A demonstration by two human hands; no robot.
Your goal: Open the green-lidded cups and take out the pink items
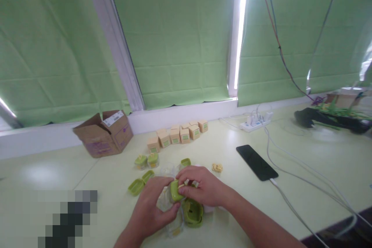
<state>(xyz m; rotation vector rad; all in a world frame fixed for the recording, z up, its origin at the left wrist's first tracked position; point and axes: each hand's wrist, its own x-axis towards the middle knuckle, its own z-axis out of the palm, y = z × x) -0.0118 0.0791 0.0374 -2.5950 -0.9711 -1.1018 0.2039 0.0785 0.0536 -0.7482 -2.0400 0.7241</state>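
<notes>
My left hand (154,205) is wrapped round a small clear container with a green lid (176,190), tilted above the table. The fingers of my right hand (200,186) pinch a small beige piece (181,186) against the top of that lid. Under and around my hands lie clear containers (175,226), partly hidden, and stacked green lids (193,213). More green lids (136,186) lie left of my left hand, and another green lid (186,162) sits beyond my right. Two lidded containers (153,159) stand further back. Several beige pieces (217,167) lie in a small heap to the right.
Small cardboard boxes (174,135) stand grouped near the wall. An open carton (107,133) is at back left. To the right are a phone (257,162) on a white cable (286,199), a power strip (255,122) and a dark bundle (328,120) with green stems.
</notes>
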